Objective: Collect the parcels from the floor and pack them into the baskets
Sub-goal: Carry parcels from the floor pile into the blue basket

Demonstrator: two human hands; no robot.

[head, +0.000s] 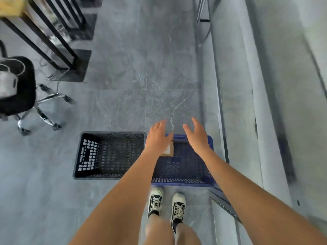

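Note:
Two plastic baskets stand side by side on the grey floor before my feet. The black basket [92, 154] on the left shows nothing inside. In the blue basket [187, 167] on the right lies a small brown parcel [169, 150] with a white label, partly hidden by my left wrist. My left hand [158, 134] and my right hand [199, 135] both hover over the far rim of the blue basket, fingers spread and holding nothing. No parcel shows on the floor.
A black swivel chair [17, 89] with chrome legs stands at the left. A black-framed table [53, 32] is at the upper left. A grey wall and metal rail [221, 96] run along the right. My shoes [166, 202] stand just behind the blue basket.

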